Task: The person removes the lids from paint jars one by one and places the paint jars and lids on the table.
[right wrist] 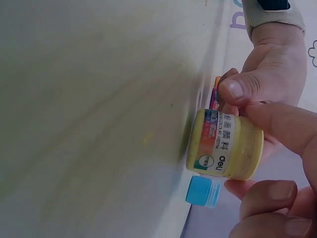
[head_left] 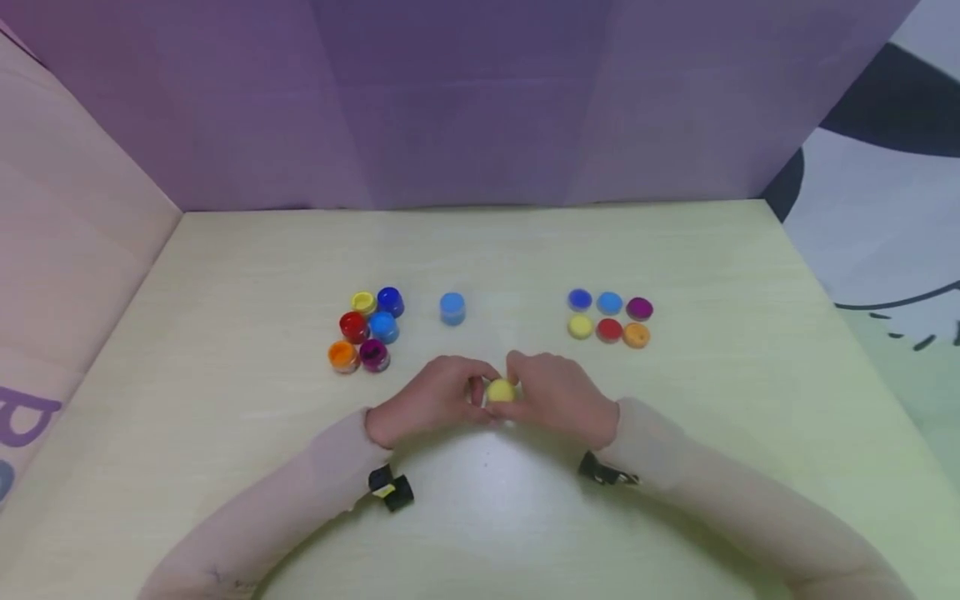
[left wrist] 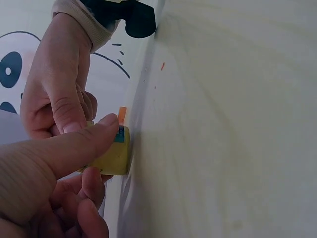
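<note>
A small yellow paint jar (head_left: 501, 392) with its lid on is held between both hands above the table. My left hand (head_left: 438, 396) grips it from the left, thumb along its side in the left wrist view. From the right, my right hand (head_left: 562, 396) pinches the yellow lid end. The right wrist view shows the yellow paint jar (right wrist: 213, 144) lying sideways in that picture, its printed label visible. Ahead of the hands stands a light blue jar (head_left: 452, 309) with its lid on.
To the left, several uncapped paint jars stand grouped, including an orange jar (head_left: 343, 357) and a red jar (head_left: 354, 327). On the right lie several loose lids, among them a purple lid (head_left: 640, 308) and a red lid (head_left: 610, 331). A purple panel (head_left: 472, 108) borders the table's far edge.
</note>
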`<state>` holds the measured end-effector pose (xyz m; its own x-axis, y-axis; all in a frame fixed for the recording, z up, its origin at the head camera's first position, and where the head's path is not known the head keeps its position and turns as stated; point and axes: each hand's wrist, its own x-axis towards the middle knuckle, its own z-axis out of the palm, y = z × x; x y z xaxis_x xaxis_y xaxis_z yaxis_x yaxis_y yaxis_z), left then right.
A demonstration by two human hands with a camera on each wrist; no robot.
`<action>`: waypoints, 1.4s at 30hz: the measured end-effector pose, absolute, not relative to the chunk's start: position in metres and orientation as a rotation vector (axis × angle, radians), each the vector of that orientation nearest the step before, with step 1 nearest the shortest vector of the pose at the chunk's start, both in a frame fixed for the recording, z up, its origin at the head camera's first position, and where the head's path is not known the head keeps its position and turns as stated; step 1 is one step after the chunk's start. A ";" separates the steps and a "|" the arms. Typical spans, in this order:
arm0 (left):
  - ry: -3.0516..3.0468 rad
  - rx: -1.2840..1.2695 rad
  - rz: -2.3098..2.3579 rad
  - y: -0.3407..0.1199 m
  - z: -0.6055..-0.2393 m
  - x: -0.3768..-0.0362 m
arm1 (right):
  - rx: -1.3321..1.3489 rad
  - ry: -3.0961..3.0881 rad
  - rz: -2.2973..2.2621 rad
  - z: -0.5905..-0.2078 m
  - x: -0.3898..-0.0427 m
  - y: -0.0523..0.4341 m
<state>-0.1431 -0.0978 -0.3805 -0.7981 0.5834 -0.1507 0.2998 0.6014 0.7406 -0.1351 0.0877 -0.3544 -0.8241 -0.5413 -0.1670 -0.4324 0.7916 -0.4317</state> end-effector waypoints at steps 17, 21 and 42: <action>2.345 0.740 1.119 -0.098 -0.390 -0.151 | -0.916 2.643 -0.549 -0.356 -0.138 0.095; 2.322 0.782 1.120 -0.098 -0.392 -0.151 | -1.032 2.616 -0.586 -0.357 -0.142 0.097; 2.265 0.744 1.123 -0.097 -0.391 -0.155 | -1.470 2.363 -0.561 -0.353 -0.167 0.118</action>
<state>-0.1546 -0.0969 -0.3913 -0.7254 0.6612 -0.1913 0.2480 0.5103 0.8234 -0.1667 0.1175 -0.3533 -0.4305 -0.9013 -0.0482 -0.7833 0.3997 -0.4761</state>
